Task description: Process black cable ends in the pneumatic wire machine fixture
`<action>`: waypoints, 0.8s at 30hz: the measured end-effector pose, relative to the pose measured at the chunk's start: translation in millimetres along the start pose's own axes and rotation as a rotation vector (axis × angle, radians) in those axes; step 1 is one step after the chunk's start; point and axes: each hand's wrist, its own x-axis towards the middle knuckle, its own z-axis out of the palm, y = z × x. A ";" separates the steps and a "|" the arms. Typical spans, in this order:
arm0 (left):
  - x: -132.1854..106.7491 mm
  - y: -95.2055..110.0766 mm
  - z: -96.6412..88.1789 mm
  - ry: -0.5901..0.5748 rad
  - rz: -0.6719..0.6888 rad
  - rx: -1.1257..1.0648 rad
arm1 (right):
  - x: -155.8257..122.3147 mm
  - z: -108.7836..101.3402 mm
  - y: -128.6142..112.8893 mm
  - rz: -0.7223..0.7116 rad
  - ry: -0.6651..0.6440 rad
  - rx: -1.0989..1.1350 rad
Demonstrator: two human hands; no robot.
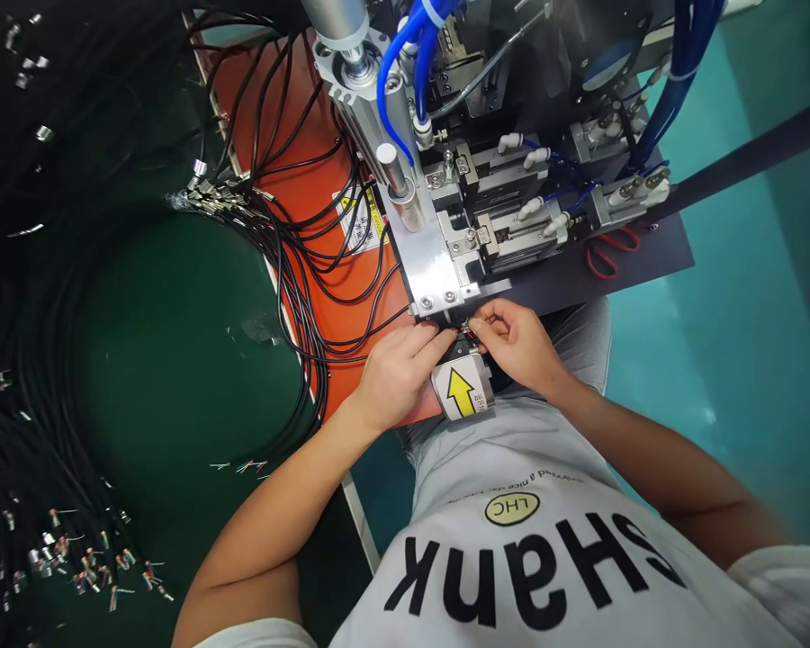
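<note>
Both of my hands work at the front of a metal press machine (428,256), just under its silver head plate. My right hand (523,346) has thumb and forefinger pinched at thin wires (471,335), where a bit of red shows. From the other side, my left hand (398,369) reaches in with its fingers bent together and the fingertips against the small dark fixture. What those fingertips hold is hidden. Directly below the fingers is a white plate with a yellow arrow (460,391). Black cables (351,346) run over the orange base toward my left hand.
A bundle of black cables with metal connectors (226,198) lies across the edge of the orange base (347,391). More cables with bared wire ends (87,558) cover the green table (175,315). Red-handled scissors (611,252) lie right of the machine. Blue air hoses (679,90) rise behind.
</note>
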 end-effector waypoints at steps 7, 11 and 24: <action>0.0 0.3 0.3 -0.007 -0.005 -0.008 | 3.8 -2.3 -5.8 0.055 -0.030 0.064; 0.7 1.3 -0.1 -0.001 -0.016 -0.024 | -0.6 -1.0 2.6 0.129 -0.106 0.302; 2.5 6.6 -2.4 -0.029 -0.009 0.039 | -26.4 -4.6 -26.6 -0.418 0.168 -0.697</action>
